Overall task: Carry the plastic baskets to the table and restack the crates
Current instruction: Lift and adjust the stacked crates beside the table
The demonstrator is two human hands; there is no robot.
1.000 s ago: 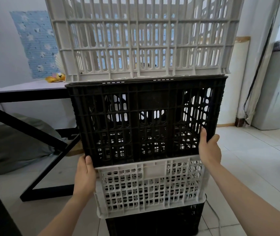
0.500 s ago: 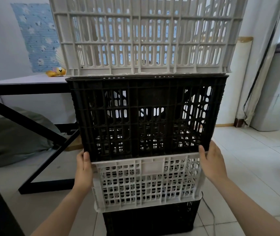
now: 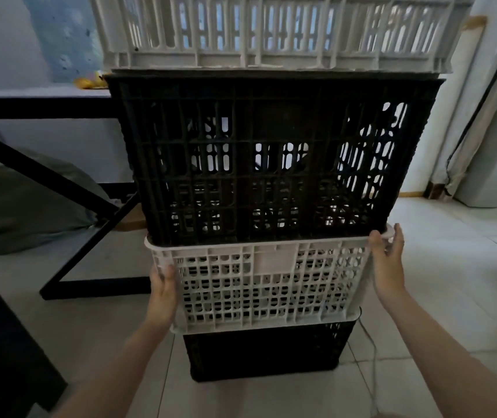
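A stack of slatted plastic crates stands on the floor right in front of me. From the top: a white crate [image 3: 271, 31], a big black crate [image 3: 271, 158], a lower white crate [image 3: 271, 282] and a black crate [image 3: 265, 354] at the bottom. My left hand [image 3: 164, 288] presses on the lower white crate's left corner, fingers wrapped round its edge. My right hand [image 3: 387, 260] lies along that crate's right side, with fingertips at its rim, just under the big black crate.
A table [image 3: 39, 98] with a black frame and slanted legs stands at the back left, a yellow toy [image 3: 88, 82] on top. A grey cushion [image 3: 23, 200] lies under it. A dark furniture edge [image 3: 2, 342] is at near left. A cable [image 3: 371, 357] trails on the tiled floor at right.
Both hands slid down from the big black crate's lower corners onto the sides of the white crate below it. The view has moved closer to the stack.
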